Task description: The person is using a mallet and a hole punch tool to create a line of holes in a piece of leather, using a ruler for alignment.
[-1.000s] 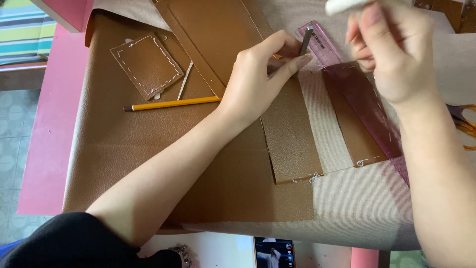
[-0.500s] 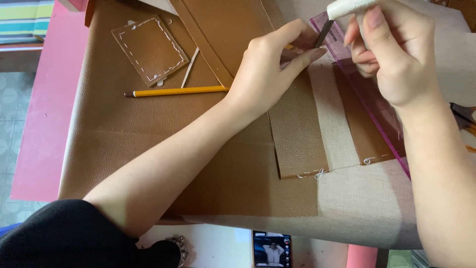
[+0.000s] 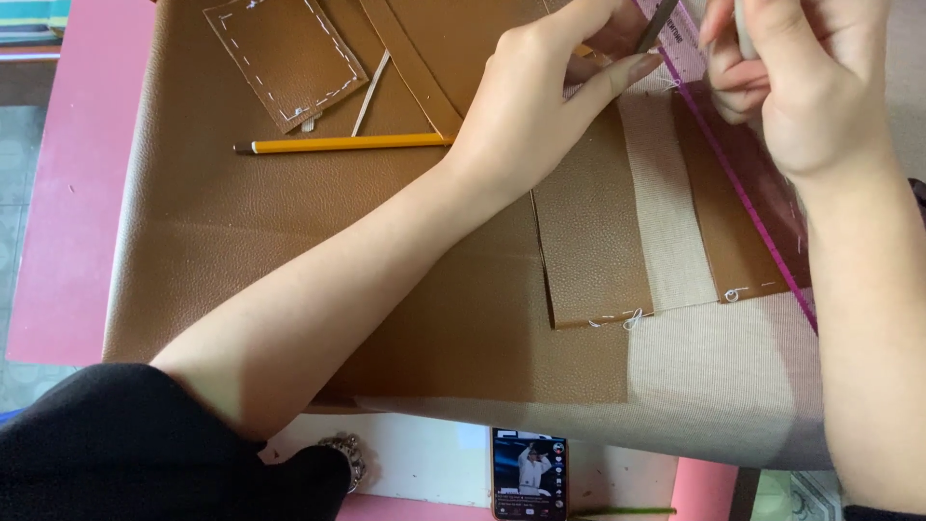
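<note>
My left hand reaches across a big brown leather sheet and pinches a thin dark metal tool upright between thumb and fingers. The tool's tip meets the top of a brown leather strip. That strip lies beside a beige fabric band and a second brown leather piece. My right hand hovers just right of the tool, closed around a pale cylindrical handle that is cut off by the top edge. A clear purple ruler runs diagonally under my right hand.
A yellow pencil and a small stitched leather patch lie at the upper left, with a thin pale stick between them. A phone with a lit screen sits at the near edge. The pink tabletop shows on the left.
The view has tipped down, so everything sits higher in the frame. Both hands remain at the tool and the handle, and the leather pieces have not shifted.
</note>
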